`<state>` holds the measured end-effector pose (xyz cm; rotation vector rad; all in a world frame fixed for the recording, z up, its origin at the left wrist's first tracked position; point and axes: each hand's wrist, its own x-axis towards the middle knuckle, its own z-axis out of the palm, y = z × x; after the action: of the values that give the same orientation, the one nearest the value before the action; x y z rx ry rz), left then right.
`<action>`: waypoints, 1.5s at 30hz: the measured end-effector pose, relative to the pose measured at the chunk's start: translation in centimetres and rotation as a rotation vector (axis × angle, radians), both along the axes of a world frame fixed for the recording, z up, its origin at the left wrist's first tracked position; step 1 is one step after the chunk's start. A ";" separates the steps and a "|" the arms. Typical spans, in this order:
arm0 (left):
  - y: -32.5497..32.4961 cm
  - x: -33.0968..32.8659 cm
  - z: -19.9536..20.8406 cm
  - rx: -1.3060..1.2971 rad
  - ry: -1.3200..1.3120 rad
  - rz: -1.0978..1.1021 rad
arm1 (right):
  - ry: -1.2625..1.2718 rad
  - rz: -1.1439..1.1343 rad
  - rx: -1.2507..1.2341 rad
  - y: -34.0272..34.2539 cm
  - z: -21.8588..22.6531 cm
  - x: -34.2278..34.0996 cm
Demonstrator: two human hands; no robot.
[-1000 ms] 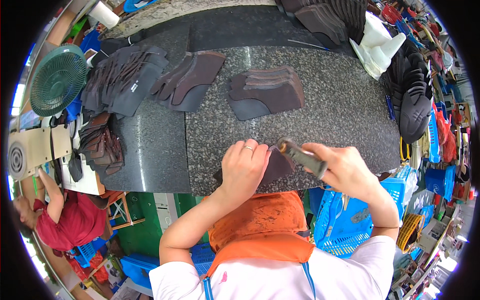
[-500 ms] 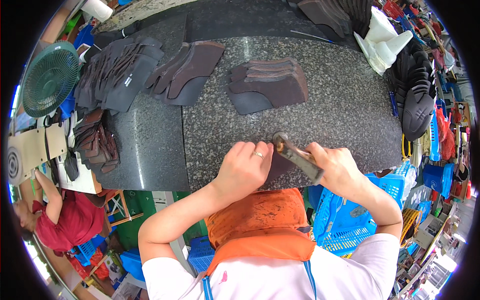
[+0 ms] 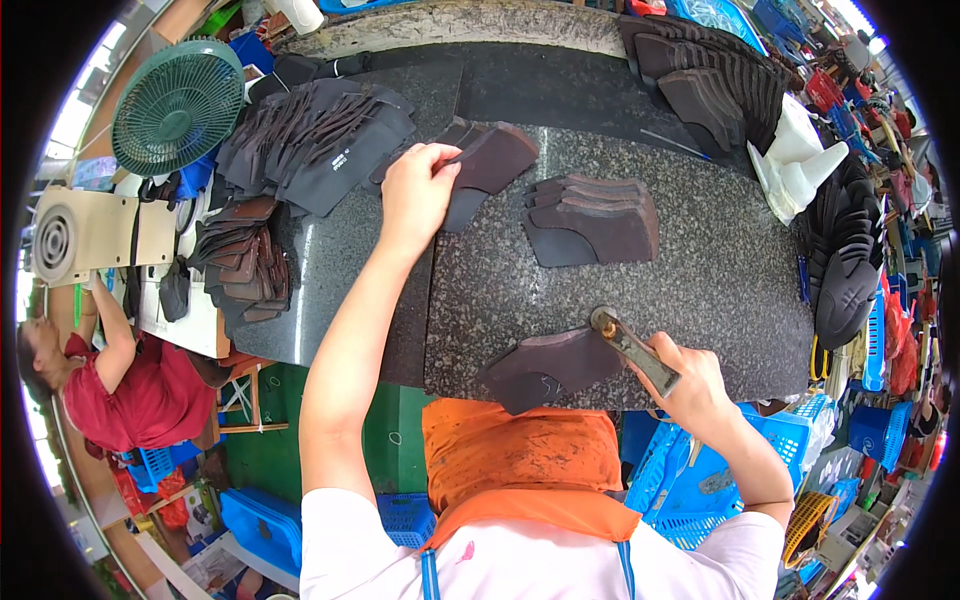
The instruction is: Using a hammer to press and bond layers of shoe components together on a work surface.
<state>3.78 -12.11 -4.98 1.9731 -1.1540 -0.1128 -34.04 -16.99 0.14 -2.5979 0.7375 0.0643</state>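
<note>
My left hand [image 3: 418,195] reaches across the stone slab to a small fanned stack of brown and black leather shoe pieces [image 3: 497,160]. Its thumb and fingers are pinched at the left edge of a piece there. My right hand [image 3: 690,382] grips a metal-headed hammer [image 3: 640,358]; the handle is mostly hidden by the hand. Under the round end of the hammer lies a curved brown leather piece with a darker layer [image 3: 560,362], by the slab's near edge. Farther back sits a neat stack of similar pieces [image 3: 600,225].
Black pieces [image 3: 320,150] spread at the left, with brown ones [image 3: 255,260] nearer. Dark pieces [image 3: 715,85], a white plastic-wrapped form [image 3: 795,160] and black soles [image 3: 843,270] stand right. A green fan [image 3: 178,110] and a person in red [image 3: 135,400] are at left.
My left hand has left the leather piece at the near edge and moved up and left to the fanned stack. The view has shifted; my right hand still holds the hammer.
</note>
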 end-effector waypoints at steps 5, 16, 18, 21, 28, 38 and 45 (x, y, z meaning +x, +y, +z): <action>0.5 3.2 -0.7 0.087 0.406 -0.092 | 0.013 0.006 0.005 0.3 0.0 -0.3; 6.9 -14.8 1.0 0.089 -0.383 -0.596 | 0.019 0.034 0.025 -0.4 0.5 0.3; 7.5 -14.9 0.3 -0.028 -0.275 -0.576 | 0.014 0.021 0.034 -0.3 0.6 0.3; 7.9 -14.2 0.1 -0.007 -0.099 -0.601 | 0.011 0.019 0.040 -0.1 0.8 0.3; 8.5 -14.8 -0.2 -0.076 -0.559 -0.740 | -0.059 0.006 0.110 -0.1 2.0 1.0; 8.9 -13.5 0.0 -0.122 -0.470 -0.752 | -0.002 0.093 0.089 0.2 1.7 1.5; 8.7 -12.5 0.0 -0.096 -0.248 -0.726 | 0.098 0.126 0.139 0.5 2.4 2.2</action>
<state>-8.67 -3.37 -4.95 1.4275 -1.9578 -0.1856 -31.86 -16.53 2.52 -2.5189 0.5795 0.2731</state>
